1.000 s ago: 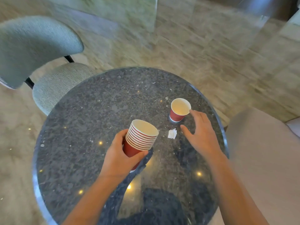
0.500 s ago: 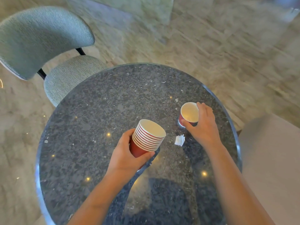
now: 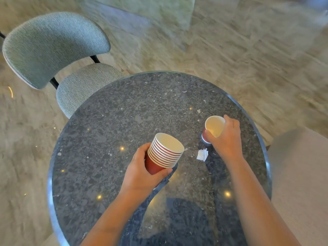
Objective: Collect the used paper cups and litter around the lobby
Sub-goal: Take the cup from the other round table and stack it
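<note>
Right hand is now gripping the lone red paper cup.
Lower-left, left hand is holding the stacked red paper cups, mouth tilting rightward.

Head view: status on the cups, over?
Left hand grips cup stack. Right hand grips single cup, tilted. Paper scrap on table between hands, untouched.

R hand now grips lone cup.

Cup stack left of single cup, paper scrap between, on table.
</note>
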### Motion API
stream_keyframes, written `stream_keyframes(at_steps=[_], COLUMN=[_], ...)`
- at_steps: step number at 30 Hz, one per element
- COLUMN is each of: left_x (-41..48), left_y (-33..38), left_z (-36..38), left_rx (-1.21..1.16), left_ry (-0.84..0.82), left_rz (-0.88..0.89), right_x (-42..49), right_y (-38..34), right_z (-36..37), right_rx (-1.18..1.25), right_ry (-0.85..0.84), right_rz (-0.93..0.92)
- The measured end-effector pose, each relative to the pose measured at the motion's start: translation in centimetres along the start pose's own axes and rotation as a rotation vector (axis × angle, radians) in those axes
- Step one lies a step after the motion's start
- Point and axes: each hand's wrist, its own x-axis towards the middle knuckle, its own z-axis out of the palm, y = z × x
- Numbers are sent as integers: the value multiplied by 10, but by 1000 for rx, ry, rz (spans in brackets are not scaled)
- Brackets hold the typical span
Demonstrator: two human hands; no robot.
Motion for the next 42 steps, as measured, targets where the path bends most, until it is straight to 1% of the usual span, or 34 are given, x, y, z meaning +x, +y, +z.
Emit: stream_keyframes(at_steps=[6, 14, 21, 25, 29, 37, 42], left_x=[-14, -37, -49, -53, -57, -59, -60], left_y=[-1, -4, -6, -9, -10, -5, -5], left_z=[-3, -8, -8, -7, -9, -10, -12], left_rx=[-11, 31, 115, 216, 320, 480, 506], left_ry=[16, -14, -48, -73, -84, -111, -107], left_rz=[21, 60, 103, 157, 210, 321, 340], right_x=[-21, -78, -130, -149, -160, -175, -178], right_y=[6, 3, -6, -11, -16, -33, -37], right_z=[-1, -24, -37, -41, -46, -49, -51], right_rx=[83, 249, 326, 372, 427, 478, 506], right_ry=[58, 236, 262, 241, 251, 107, 57], right_rz=[-1, 56, -63, -107, -115, -180, -203])
